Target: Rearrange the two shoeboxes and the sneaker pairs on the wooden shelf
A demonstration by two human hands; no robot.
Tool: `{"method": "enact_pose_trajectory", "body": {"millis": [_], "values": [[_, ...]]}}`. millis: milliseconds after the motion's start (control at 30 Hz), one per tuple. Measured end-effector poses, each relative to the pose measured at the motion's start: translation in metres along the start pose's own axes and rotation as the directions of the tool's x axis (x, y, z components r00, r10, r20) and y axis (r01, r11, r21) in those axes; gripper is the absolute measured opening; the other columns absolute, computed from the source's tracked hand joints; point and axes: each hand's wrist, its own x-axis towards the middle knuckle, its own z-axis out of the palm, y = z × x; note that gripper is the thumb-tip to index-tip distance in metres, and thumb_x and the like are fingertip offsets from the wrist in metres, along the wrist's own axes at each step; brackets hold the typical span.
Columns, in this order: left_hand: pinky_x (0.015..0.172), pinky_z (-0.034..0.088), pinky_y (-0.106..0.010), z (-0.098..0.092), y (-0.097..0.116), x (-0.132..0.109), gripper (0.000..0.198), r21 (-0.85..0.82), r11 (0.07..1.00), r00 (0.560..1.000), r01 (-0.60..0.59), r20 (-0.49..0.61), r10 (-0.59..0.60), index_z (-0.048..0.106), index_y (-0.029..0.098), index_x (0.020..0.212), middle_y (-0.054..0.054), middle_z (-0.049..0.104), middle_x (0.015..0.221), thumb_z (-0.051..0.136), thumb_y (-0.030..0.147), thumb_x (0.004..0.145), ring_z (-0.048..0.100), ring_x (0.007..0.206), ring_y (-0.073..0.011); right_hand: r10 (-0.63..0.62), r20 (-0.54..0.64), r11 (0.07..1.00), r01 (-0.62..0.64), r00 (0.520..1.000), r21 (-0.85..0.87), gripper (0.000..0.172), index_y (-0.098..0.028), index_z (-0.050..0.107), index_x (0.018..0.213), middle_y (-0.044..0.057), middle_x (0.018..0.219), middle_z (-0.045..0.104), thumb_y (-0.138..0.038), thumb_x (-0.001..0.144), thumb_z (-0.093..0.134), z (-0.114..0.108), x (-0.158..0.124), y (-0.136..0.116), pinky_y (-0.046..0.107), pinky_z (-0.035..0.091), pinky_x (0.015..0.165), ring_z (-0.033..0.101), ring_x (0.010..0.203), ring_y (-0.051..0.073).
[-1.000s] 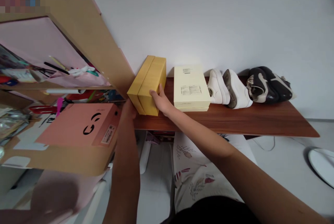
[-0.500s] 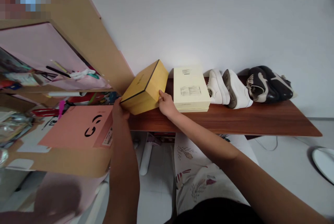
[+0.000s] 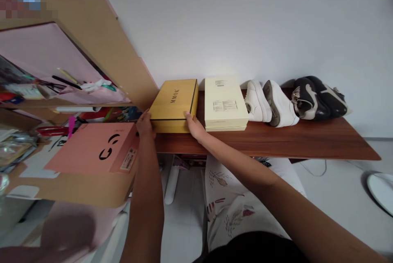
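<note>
A yellow shoebox (image 3: 173,98) with dark edge lines and the letters MMOK on its lid lies flat at the left end of the brown wooden shelf (image 3: 276,140). My left hand (image 3: 145,124) grips its near left corner, fingers partly hidden behind the box. On the near right corner, my right hand (image 3: 194,126) holds the side, thumb on the lid edge. Just right of the yellow box, a narrow gap apart, lies a cream shoebox (image 3: 225,101) with printed labels.
White sneakers (image 3: 264,103) and black shoes (image 3: 319,98) stand farther right, before the wall. A pink box (image 3: 92,146) lies on a cluttered desk (image 3: 101,189) at left. A tan upright panel (image 3: 123,46) borders the shelf's left end.
The yellow shoebox was tilted and turned; now it lies flat and squared beside the cream one, lid up. My left hand shifted slightly right with it; both hands still hold it.
</note>
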Motion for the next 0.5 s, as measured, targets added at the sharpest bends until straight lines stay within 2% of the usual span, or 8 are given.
{"method": "enact_pose_trajectory", "body": {"millis": [100,233,500], "values": [[0.096,0.051,-0.036,0.003,-0.008,-0.003,0.037,0.001,1.000,0.999,0.000,-0.050,0.000,0.069,0.018,0.103,-0.008,0.070,0.107,0.063,0.031,0.069,0.065,0.103,-0.0205,0.015,-0.012,1.000,-0.015,1.000,-0.010,0.089,-0.013,0.047,0.142,0.016,0.146,0.050,-0.080,0.085,0.034,0.003,0.003,0.004,0.044,0.028,0.117,0.043,0.139,0.029],[0.094,0.051,-0.035,0.006,-0.014,-0.004,0.035,-0.003,1.000,0.999,-0.001,-0.036,0.001,0.068,0.017,0.102,-0.008,0.070,0.107,0.061,0.031,0.070,0.065,0.101,-0.0193,0.023,-0.045,0.999,-0.024,0.999,-0.030,0.086,-0.010,0.047,0.141,0.019,0.147,0.049,-0.076,0.088,0.033,0.004,0.006,0.005,0.044,0.027,0.118,0.041,0.141,0.030],[0.096,0.049,-0.033,0.020,-0.015,-0.001,0.027,0.027,0.998,0.998,-0.056,-0.039,0.057,0.068,0.014,0.098,-0.008,0.070,0.104,0.059,0.029,0.077,0.065,0.100,-0.0179,-0.004,-0.096,1.000,0.002,0.995,-0.020,0.080,-0.010,0.047,0.141,0.018,0.142,0.054,-0.071,0.091,0.032,0.001,0.018,-0.002,0.043,0.031,0.116,0.045,0.138,0.029]]}}
